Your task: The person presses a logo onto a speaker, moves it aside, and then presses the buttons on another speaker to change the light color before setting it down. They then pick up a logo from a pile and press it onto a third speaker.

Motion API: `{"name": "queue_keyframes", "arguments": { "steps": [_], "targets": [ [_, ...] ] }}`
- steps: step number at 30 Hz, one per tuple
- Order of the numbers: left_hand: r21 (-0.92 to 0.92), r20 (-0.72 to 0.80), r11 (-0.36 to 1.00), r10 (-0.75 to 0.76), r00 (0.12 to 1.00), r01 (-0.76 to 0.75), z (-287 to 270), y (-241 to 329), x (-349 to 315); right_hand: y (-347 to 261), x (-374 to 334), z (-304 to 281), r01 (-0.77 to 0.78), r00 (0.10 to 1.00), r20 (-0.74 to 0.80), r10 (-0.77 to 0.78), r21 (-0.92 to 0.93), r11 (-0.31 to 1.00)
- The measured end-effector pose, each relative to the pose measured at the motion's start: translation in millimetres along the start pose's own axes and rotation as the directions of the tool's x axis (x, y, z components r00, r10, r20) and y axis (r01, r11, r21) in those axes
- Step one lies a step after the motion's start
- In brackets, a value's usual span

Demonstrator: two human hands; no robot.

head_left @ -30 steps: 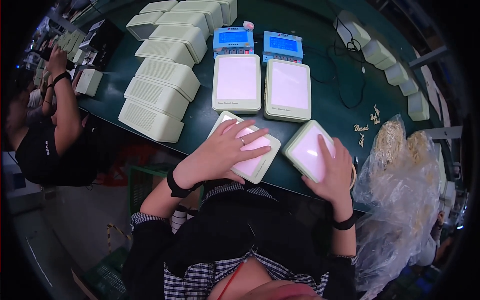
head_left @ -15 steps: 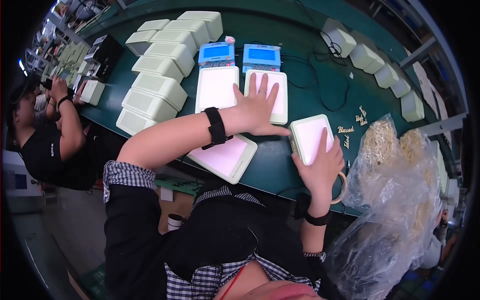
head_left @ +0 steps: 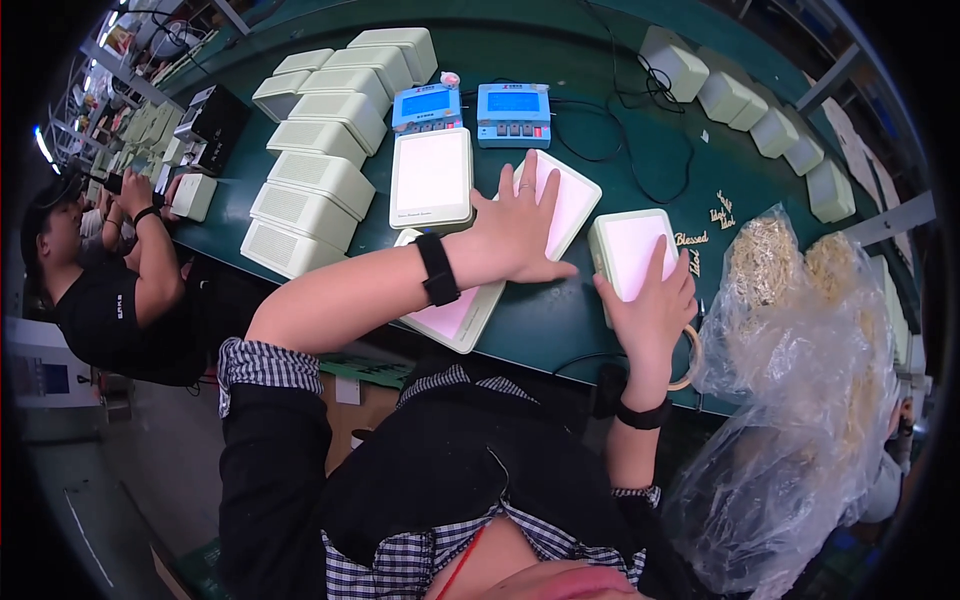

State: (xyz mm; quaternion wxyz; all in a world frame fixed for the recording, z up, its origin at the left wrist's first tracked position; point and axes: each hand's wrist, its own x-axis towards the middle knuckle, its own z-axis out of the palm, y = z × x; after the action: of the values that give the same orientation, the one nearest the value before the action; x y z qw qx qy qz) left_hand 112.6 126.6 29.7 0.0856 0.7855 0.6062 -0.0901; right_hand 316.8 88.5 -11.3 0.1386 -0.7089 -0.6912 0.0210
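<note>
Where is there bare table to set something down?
Bare table lies between the black cable and right row of boxes, bar a small scrap, and by the near edge between the left hand and right hand. It's crowded around the pale panels, blue devices and left boxes.

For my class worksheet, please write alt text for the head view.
A person's left hand and right hand rest on separate white-topped boxes on a green table. Beyond stand two blue devices; pale boxes line up at left; a clear plastic bag lies right.
</note>
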Motion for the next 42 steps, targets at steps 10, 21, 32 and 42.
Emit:
{"name": "queue_keyframes", "arguments": {
  "steps": [10, 21, 32, 42],
  "targets": [
    [-0.425, -0.242, 0.876, 0.135, 0.961, -0.230, -36, -62, 16, -5, -34, -37, 0.215, 0.976, -0.117, -0.184, 0.652, 0.727],
    [-0.046, 0.092, 0.998, 0.045, 0.995, -0.041, -5, 34, 17, -35, -35, 5, 0.033, 0.999, -0.044, 0.027, 0.950, 0.310],
    [-0.149, 0.102, 0.989, 0.011, 0.995, 0.004, -2, 15, 36, -22, -41, 8, 0.063, 0.998, -0.065, -0.002, 0.950, 0.307],
    [-0.981, 0.014, 0.186, 0.331, 0.944, -0.051, -49, -35, -48, -49, -53, -8, -0.375, 0.909, 0.258, -0.328, 0.850, -0.370]
  ]
}}
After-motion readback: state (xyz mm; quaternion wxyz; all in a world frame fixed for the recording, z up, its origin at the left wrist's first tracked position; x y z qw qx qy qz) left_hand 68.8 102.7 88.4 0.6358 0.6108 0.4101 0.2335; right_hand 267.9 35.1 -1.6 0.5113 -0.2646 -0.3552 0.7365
